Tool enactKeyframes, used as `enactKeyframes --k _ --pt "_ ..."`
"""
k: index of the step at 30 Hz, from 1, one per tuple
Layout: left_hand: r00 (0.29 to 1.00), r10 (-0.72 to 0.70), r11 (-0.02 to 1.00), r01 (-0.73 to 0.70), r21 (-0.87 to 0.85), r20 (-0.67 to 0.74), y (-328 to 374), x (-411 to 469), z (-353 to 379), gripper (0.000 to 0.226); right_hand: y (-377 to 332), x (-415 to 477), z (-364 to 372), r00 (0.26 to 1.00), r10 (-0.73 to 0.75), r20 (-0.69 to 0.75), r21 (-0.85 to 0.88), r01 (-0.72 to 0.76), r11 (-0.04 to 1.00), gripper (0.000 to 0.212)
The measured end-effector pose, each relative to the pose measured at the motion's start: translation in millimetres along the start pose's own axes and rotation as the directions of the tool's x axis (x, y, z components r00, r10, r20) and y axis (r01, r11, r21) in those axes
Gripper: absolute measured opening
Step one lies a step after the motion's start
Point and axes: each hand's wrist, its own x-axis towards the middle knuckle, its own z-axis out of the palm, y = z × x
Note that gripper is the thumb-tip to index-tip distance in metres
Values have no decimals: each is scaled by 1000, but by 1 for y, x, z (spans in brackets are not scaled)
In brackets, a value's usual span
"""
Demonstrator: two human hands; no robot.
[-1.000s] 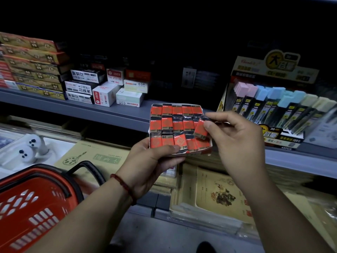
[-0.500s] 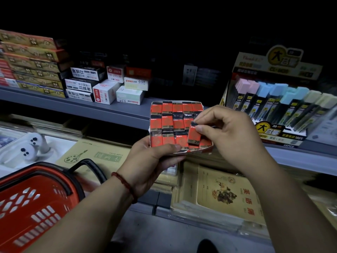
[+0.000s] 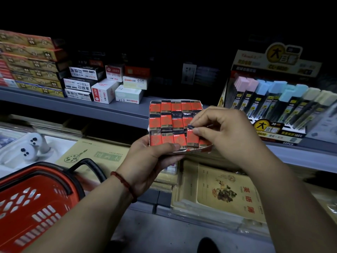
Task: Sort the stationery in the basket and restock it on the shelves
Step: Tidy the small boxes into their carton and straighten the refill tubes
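I'm looking into a dim shop aisle: a grey shelf point(image 3: 109, 110) runs across, with darkness above it. At its left sit stacked long boxes point(image 3: 31, 63) and a cluster of small white boxes point(image 3: 104, 92). At the right, a cardboard display point(image 3: 273, 59) holds upright lead tubes point(image 3: 264, 106) with pink, blue and cream caps. In front of the shelf edge is the shallow card tray point(image 3: 171, 100), filled with rows of small red packs point(image 3: 165, 123) marked 2B. The left hand point(image 3: 155, 159) grips the tray's lower left corner, thumb laid over the front row. The right hand point(image 3: 228, 136) pinches one red pack point(image 3: 192, 138) between thumb and forefinger at the tray's lower right; I cannot tell whether it is seated among the others. That hand hides the tray's right columns. The red basket point(image 3: 21, 194) sits lower left, cut off by the frame; I see its slotted wall and black handle, not its contents. Below lie yellow notebooks point(image 3: 228, 190), and the back of the shelf is too dark to read
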Motion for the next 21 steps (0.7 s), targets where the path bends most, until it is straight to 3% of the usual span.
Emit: enactKeyframes --k 10,16,21 --pt "1000 9 1000 -10 12 24 -1 2 -4 41 0 -3 14 999 -1 55 -254 15 967 8" --pt "997 2 997 4 -80 79 1 3 -5 25 -20 -6 34 974 -199 107 -306 223 925 30" --pt "984 -46 983 76 -169 175 5 1 -8 41 -27 -2 45 982 -91 164 -349 145 926 27"
